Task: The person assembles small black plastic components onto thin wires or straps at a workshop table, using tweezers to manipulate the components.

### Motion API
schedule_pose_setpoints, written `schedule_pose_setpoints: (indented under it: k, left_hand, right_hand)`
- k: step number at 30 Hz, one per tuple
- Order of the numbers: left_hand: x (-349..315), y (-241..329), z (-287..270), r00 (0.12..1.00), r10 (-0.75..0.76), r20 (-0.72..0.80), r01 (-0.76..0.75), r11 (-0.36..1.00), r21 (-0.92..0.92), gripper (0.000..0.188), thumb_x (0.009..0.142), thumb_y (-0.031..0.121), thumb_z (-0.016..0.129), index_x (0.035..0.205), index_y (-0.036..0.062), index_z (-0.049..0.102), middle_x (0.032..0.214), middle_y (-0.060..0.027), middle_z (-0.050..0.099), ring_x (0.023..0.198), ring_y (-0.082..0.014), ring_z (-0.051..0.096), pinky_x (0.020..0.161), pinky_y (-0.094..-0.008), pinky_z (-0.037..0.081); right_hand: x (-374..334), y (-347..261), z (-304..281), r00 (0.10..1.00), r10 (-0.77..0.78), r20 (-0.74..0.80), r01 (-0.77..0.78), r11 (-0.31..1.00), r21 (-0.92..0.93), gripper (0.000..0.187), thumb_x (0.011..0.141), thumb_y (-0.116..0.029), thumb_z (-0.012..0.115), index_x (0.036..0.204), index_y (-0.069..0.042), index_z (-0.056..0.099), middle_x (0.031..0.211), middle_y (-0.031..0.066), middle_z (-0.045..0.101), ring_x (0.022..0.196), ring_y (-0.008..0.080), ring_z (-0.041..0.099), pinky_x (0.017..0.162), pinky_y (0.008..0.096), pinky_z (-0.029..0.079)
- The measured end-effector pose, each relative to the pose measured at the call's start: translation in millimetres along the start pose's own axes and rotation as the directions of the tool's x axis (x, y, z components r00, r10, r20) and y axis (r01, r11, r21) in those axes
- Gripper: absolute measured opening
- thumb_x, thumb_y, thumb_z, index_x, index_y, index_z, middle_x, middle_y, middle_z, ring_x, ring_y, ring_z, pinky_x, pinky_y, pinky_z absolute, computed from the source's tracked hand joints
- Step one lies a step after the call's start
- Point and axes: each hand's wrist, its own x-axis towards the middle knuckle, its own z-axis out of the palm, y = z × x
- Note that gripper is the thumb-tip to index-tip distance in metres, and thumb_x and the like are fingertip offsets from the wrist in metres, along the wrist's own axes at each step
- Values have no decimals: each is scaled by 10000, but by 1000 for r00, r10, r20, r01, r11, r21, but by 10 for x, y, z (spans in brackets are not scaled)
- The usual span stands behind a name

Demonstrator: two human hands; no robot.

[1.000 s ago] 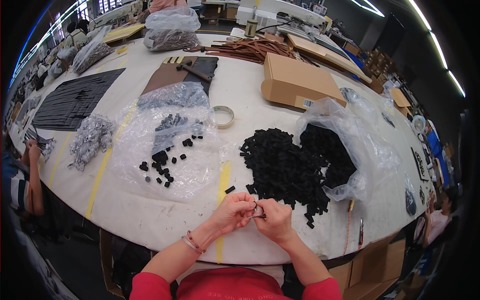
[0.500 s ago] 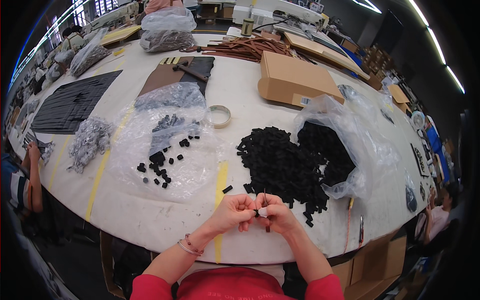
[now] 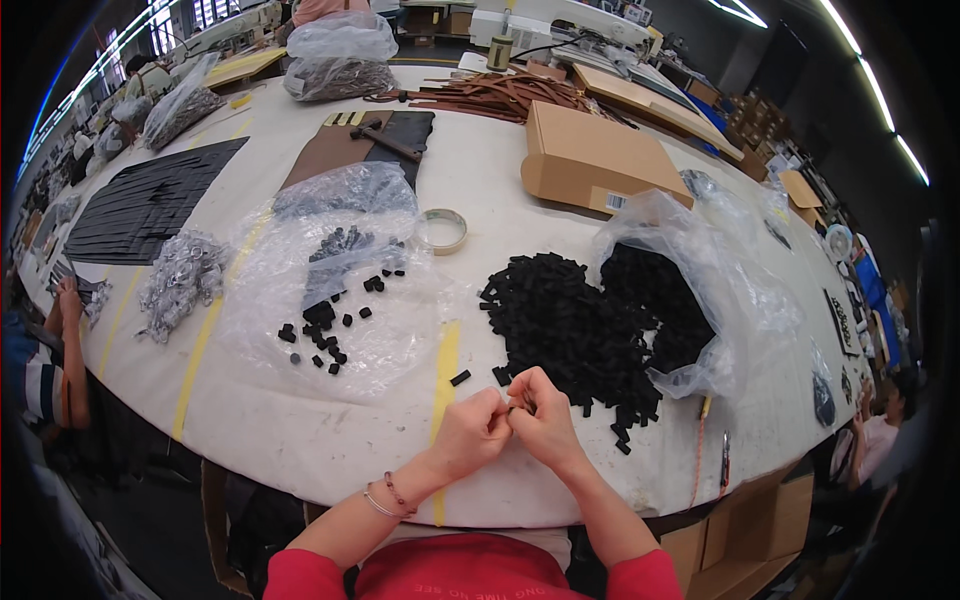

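My left hand (image 3: 466,432) and my right hand (image 3: 545,420) meet over the near edge of the table, knuckles curled and fingertips touching. Both are closed in a pinch. A small dark bit shows between the fingertips, but the fingers cover most of it, so its kind cannot be made out. Just beyond my right hand spreads a large heap of short black pieces (image 3: 560,320), like cut tube or webbing. One loose black piece (image 3: 460,378) lies beyond my left hand. Farther left, shorter black pieces (image 3: 319,316) sit on a clear plastic bag (image 3: 265,340).
An open plastic bag (image 3: 735,330) holds more black pieces at right. A tape roll (image 3: 443,232), cardboard box (image 3: 600,155), hammer (image 3: 390,140), metal fittings (image 3: 183,283) and brown straps (image 3: 500,98) lie around. A pen-like tool (image 3: 725,460) is near the right edge. People sit at both sides.
My hands have turned inward and closed tighter, with my right hand's knuckles raised. The thin brown strip-like thing and the white bit by my right thumb no longer show.
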Motion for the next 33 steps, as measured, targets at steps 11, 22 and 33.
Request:
schedule_pose_setpoints:
  k: [11,22,33]
  left_hand:
    - [145,-45,-200,644,-526,556,695,96,-713,114,755,48,429,841,31,502,599,-25,497,398,-59,408,361,-168,304]
    - [154,-62,-222,594,-486,640,673,-135,-727,137,747,19,391,829,20,501,569,-47,472,366,-93,390,331,-180,299]
    - [143,-96,-221,593,-443,673,666,-201,-718,127,738,12,407,816,12,507,558,-59,485,347,-113,419,298,-193,302]
  right_hand:
    - [-137,-26,-145,943,38,332,14,988,-153,211,882,-222,417,851,-14,435,687,57,474,631,92,435,571,240,366]
    - [-150,-85,-168,971,102,216,15,878,-479,224,868,-215,412,852,-22,524,608,162,521,611,309,547,557,357,411]
    - [-146,51,-198,968,-91,234,165,934,-317,201,848,-167,463,872,1,570,736,133,541,656,251,529,597,317,407]
